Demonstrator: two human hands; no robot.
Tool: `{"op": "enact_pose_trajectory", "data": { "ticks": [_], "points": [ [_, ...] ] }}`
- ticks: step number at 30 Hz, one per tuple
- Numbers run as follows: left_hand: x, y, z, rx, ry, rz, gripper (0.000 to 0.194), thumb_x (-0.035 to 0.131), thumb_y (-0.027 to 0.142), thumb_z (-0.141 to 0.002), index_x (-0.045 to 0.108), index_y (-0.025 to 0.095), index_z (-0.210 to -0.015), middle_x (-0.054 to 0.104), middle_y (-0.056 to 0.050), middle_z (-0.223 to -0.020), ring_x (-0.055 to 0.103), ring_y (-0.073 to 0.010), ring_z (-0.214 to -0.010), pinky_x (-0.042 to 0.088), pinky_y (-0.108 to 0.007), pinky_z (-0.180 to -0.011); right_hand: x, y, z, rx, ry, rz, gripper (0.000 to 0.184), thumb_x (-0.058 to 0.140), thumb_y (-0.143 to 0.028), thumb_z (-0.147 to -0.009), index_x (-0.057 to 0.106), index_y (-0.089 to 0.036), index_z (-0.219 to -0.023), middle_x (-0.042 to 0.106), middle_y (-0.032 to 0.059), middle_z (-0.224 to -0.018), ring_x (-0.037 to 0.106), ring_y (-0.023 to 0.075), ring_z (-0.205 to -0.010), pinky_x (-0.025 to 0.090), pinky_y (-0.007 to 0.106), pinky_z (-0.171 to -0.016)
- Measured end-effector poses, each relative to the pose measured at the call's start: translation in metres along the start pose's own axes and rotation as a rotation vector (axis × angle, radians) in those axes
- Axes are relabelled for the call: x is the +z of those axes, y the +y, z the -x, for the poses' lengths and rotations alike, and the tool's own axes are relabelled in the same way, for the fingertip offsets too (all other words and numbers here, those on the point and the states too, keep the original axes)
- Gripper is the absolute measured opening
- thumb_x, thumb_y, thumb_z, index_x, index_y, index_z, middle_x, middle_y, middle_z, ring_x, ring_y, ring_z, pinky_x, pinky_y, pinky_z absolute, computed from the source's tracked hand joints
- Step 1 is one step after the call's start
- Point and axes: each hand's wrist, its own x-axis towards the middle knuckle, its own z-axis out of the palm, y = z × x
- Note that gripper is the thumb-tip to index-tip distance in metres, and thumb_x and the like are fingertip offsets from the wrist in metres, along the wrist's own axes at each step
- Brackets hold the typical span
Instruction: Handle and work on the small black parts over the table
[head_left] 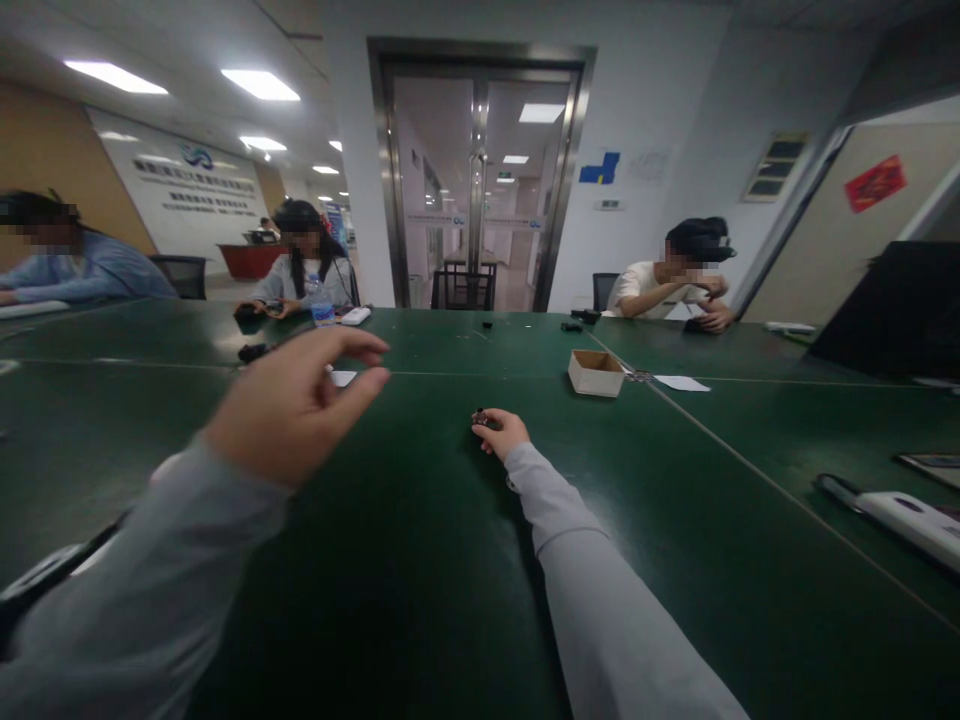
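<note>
My left hand (289, 405) is raised above the green table (420, 560), close to the camera. Its fingers are bent, and a gap shows between thumb and forefinger with nothing visible in it. Farther out, my right hand (506, 433) reaches to the middle of the table. Its thumb and fingers pinch a small dark object (479, 416) at or just above the tabletop. That object has a knob-like top; its kind is too small to make out, and the fingers cover part of it.
A small open box (595, 374) stands right of my right hand, with white paper (681, 383) beyond it. A white power strip (911, 515) lies at the right. Across the table are a water bottle (321, 303), small dark items (571, 326) and several seated people.
</note>
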Motion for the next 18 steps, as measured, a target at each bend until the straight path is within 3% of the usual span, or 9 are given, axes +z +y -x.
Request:
{"op": "enact_pose_trajectory", "data": {
  "ticks": [2,5,7,9,13,18],
  "points": [
    [0.052,0.005,-0.023,0.103,-0.161,0.052,0.028,0.053,0.036,-0.072,0.06,0.018,-0.092,0.058,0.002,-0.082,0.048,-0.008,-0.058,0.043,-0.025,-0.066,0.002,-0.001,0.001,-0.043,0.004,0.017,0.022,0.064,-0.014,-0.068,0.061,-0.016,-0.09,0.061,0.0,-0.071,0.047,0.0028,-0.033,0.038,0.013,-0.029],
    [0.145,-0.008,-0.041,0.069,-0.296,0.172,0.029,0.061,0.028,-0.066,0.061,0.019,-0.093,0.059,-0.004,-0.084,0.055,-0.0158,-0.071,0.045,-0.028,-0.071,0.002,-0.004,0.002,-0.059,0.024,0.052,0.022,0.064,-0.017,-0.068,0.06,-0.017,-0.09,0.061,0.0005,-0.076,0.049,0.0034,-0.035,0.038,0.013,-0.028],
    [0.196,-0.021,-0.039,-0.048,-0.303,0.304,0.033,0.066,0.024,-0.061,0.063,0.021,-0.094,0.06,-0.006,-0.085,0.057,-0.0192,-0.078,0.045,-0.03,-0.075,0.002,-0.005,0.002,-0.059,0.047,0.089,0.02,0.064,-0.02,-0.069,0.06,-0.018,-0.088,0.061,0.0005,-0.077,0.05,0.0038,-0.035,0.036,0.013,-0.027],
    [0.232,-0.035,-0.03,-0.131,-0.272,0.524,0.029,0.062,0.02,-0.064,0.063,0.022,-0.093,0.06,-0.006,-0.089,0.058,-0.017,-0.077,0.047,-0.028,-0.073,0.001,-0.005,0.002,-0.058,0.074,0.137,0.016,0.064,-0.021,-0.069,0.061,-0.018,-0.085,0.061,0.0002,-0.076,0.05,0.0041,-0.035,0.036,0.013,-0.027],
    [0.266,-0.06,-0.012,-0.25,-0.172,0.739,0.017,0.059,0.023,-0.068,0.062,0.018,-0.084,0.063,-0.005,-0.082,0.059,-0.0149,-0.074,0.048,-0.028,-0.072,0.001,0.001,-0.002,-0.052,0.078,0.188,0.014,0.067,-0.018,-0.064,0.062,-0.017,-0.078,0.059,-0.0014,-0.064,0.051,0.0061,-0.037,0.038,0.014,-0.03],
    [0.271,-0.084,-0.009,-0.355,-0.221,0.844,0.024,0.065,0.029,-0.063,0.062,0.015,-0.082,0.064,-0.006,-0.074,0.06,-0.0153,-0.068,0.051,-0.03,-0.068,-0.001,0.002,-0.005,0.027,-0.02,0.06,0.024,0.063,-0.002,-0.06,0.061,-0.013,-0.081,0.054,-0.0048,-0.049,0.051,0.0073,-0.037,0.044,0.016,-0.037]
  ]
}}
